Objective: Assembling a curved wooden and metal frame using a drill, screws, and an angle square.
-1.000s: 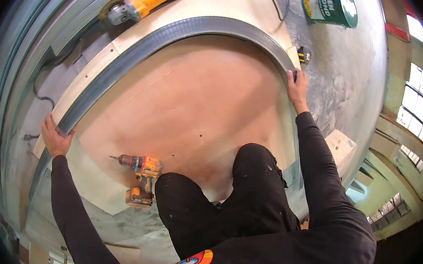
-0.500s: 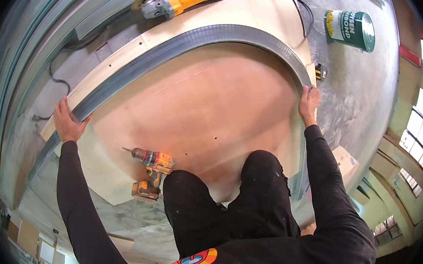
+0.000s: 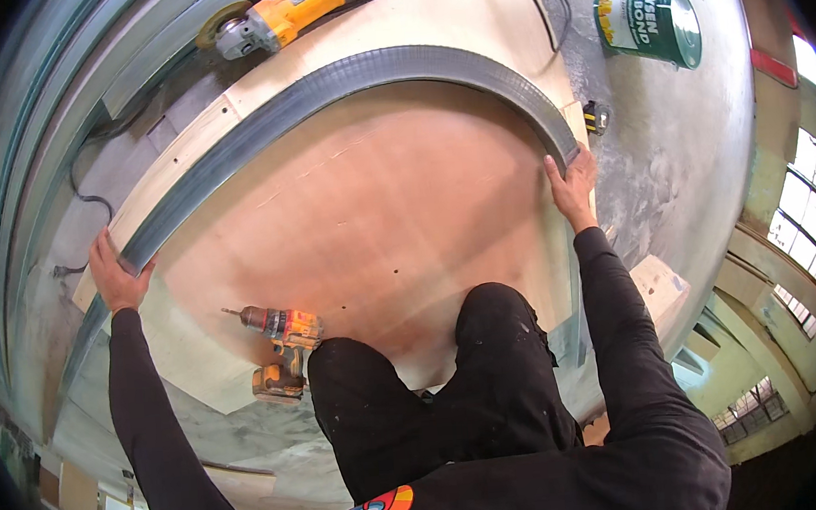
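Observation:
A curved grey metal channel arches across the wooden board, following the inner side of a pale curved wooden piece. My left hand is closed around its left part, thumb on the inner side. At the right, my right hand grips the bent channel with the thumb on the inside and the fingers over the outer side. A yellow and black cordless drill lies on its side by my left knee, its bit pointing left.
A yellow angle grinder lies beyond the arch, with a black cord nearby. Farther right stand a green and white can and a small black and yellow tape measure. Long metal lengths run along the left side.
The view has shifted and turned slightly. My right thumb has moved from the channel's upper face to its inner side; my left hand keeps its hold.

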{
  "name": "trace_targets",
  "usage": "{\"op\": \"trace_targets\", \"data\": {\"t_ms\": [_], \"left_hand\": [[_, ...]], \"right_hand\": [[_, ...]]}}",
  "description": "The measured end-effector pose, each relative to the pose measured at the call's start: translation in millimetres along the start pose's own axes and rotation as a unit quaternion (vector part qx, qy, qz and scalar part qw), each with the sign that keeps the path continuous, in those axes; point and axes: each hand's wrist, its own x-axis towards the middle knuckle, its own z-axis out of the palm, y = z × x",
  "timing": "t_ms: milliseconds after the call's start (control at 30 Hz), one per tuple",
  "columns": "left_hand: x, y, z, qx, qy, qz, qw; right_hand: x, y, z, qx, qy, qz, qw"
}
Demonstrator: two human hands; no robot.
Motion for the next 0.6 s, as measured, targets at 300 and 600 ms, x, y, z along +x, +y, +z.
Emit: {"op": "trace_targets", "data": {"t_ms": [300, 600], "left_hand": [[7.9, 13.3, 15.5, 0.003, 0.003, -0.002, 1.000], [-3.1, 7.3, -1.1, -0.017, 0.067, 0.014, 0.998]], "right_hand": [[22.1, 15.1, 2.4, -0.089, 0.038, -0.011, 0.995], [46.5, -368.1, -15.3, 0.184, 0.035, -0.458, 0.869]]}}
